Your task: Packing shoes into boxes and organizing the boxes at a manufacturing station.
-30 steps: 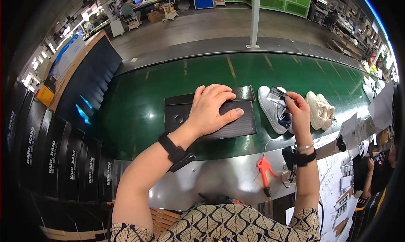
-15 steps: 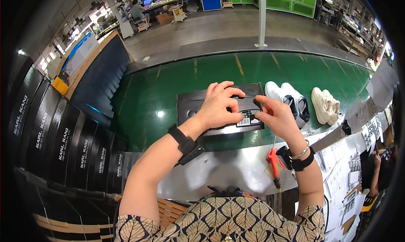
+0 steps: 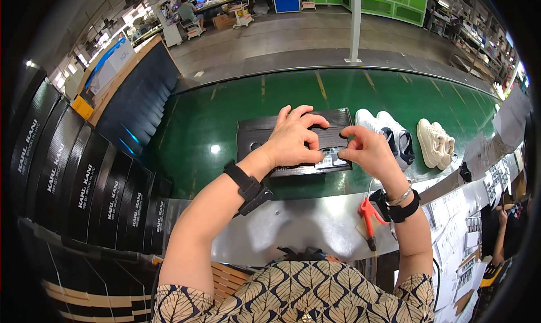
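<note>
Inspecting the station from the head view, we find a black shoebox lying flat on the green conveyor surface, directly ahead of the person and near the belt's near edge. The left hand rests on the box lid, palm down, its fingers spread and slightly curled, pressing on the lid rather than closing around anything. The right hand sits at the box's near right corner, thumb and forefinger brought together in a pinch at the edge of a white label that lies on the lid's front right area; the remaining fingers are loosely curled. We cannot tell whether the pinch actually grips the label's edge or only touches it. Both wrists carry black straps.

Just right of the box, touching or nearly touching it, stands a pair of white sneakers with dark openings. A second pair, cream-coloured, lies further right, apart from the first. On the grey metal ledge below the belt, a red-handled tool lies beside the right wrist. Stacked black boxes line the left side.
</note>
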Demonstrator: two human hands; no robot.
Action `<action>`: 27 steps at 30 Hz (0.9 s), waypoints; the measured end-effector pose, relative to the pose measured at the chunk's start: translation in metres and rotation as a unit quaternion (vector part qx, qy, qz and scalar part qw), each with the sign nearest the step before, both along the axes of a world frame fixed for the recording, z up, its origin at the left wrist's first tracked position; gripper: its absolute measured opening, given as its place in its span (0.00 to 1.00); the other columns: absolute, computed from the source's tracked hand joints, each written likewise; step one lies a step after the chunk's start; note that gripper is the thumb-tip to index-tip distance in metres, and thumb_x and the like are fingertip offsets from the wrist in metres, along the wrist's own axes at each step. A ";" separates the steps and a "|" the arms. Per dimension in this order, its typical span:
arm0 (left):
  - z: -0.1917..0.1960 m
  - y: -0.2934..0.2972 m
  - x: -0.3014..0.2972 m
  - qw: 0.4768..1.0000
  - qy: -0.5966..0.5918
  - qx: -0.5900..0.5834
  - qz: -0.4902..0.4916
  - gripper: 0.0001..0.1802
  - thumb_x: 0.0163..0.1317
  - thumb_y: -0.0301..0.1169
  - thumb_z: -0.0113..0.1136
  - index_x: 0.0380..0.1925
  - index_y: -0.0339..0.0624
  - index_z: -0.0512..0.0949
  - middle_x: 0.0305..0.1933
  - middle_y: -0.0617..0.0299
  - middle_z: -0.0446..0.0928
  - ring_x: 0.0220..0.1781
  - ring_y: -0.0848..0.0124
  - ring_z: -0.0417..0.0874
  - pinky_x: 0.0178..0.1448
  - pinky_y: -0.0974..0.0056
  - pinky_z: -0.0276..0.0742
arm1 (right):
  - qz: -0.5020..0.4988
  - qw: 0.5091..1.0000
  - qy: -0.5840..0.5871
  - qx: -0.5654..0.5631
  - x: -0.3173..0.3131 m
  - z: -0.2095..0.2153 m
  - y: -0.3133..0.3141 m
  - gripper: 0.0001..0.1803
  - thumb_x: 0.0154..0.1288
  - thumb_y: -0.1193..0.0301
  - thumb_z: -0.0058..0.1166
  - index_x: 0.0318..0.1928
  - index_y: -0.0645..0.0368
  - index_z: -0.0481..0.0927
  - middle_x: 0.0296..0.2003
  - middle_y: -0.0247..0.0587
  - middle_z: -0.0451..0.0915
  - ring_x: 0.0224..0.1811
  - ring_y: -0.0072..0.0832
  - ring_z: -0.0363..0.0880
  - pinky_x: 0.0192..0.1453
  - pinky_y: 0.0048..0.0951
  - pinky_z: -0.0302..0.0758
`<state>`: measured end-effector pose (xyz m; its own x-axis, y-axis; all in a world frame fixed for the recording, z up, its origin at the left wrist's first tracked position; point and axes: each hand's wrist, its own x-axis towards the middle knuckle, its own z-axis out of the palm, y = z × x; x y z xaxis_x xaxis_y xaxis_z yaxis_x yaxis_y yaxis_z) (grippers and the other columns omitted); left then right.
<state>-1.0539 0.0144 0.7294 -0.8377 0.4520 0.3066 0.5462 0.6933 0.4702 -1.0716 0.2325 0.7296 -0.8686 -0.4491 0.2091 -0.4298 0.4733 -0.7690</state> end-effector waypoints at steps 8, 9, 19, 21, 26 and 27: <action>-0.003 -0.008 -0.001 0.998 0.053 -0.030 0.004 0.11 0.37 0.36 0.65 0.10 0.47 0.72 0.52 0.64 0.72 0.66 0.54 0.56 0.68 0.45 0.39 | -0.051 0.987 0.149 0.030 0.017 -0.011 -0.011 0.25 0.46 0.73 0.61 0.48 0.59 0.72 0.36 0.45 0.77 0.27 0.32 0.77 0.32 0.31 0.73; -0.003 -0.009 -0.003 0.998 0.067 -0.015 0.001 0.09 0.39 0.35 0.64 0.15 0.47 0.73 0.51 0.62 0.72 0.64 0.55 0.59 0.67 0.48 0.43 | -0.064 0.988 0.141 0.003 0.018 -0.016 -0.012 0.26 0.46 0.73 0.61 0.50 0.59 0.71 0.41 0.47 0.75 0.31 0.35 0.77 0.35 0.32 0.73; -0.011 -0.017 -0.009 0.979 0.151 0.099 0.092 0.18 0.53 0.31 0.55 0.45 0.40 0.73 0.50 0.56 0.74 0.54 0.61 0.72 0.60 0.59 0.60 | 0.055 0.907 0.402 0.112 0.058 -0.047 -0.070 0.34 0.45 0.66 0.61 0.56 0.58 0.67 0.55 0.45 0.69 0.60 0.40 0.66 0.61 0.43 0.62; -0.010 -0.017 -0.009 0.979 0.149 0.103 0.094 0.18 0.54 0.33 0.56 0.44 0.40 0.73 0.50 0.56 0.74 0.53 0.60 0.72 0.58 0.60 0.63 | 0.048 0.921 0.374 0.097 0.053 -0.045 -0.066 0.35 0.47 0.66 0.61 0.58 0.56 0.67 0.56 0.46 0.69 0.61 0.40 0.65 0.62 0.42 0.61; -0.014 -0.024 -0.006 0.965 0.217 -0.005 0.143 0.23 0.53 0.38 0.60 0.47 0.39 0.72 0.54 0.51 0.71 0.56 0.56 0.70 0.61 0.56 0.63 | -0.112 0.948 0.282 0.099 0.037 -0.058 -0.034 0.38 0.48 0.65 0.61 0.61 0.54 0.61 0.60 0.51 0.63 0.63 0.42 0.60 0.62 0.49 0.59; -0.016 -0.026 -0.006 0.956 0.240 -0.035 0.167 0.24 0.53 0.39 0.60 0.47 0.38 0.71 0.55 0.50 0.70 0.56 0.55 0.70 0.61 0.55 0.62 | -0.163 0.955 0.240 0.067 0.031 -0.072 -0.022 0.39 0.48 0.64 0.61 0.62 0.55 0.61 0.59 0.52 0.63 0.63 0.43 0.61 0.61 0.48 0.60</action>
<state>-1.0598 -0.0116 0.7138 -0.7092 0.2172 0.6707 0.4300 0.8872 0.1673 -1.0406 0.2109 0.6579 -0.7855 -0.2221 0.5777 -0.5307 0.7219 -0.4441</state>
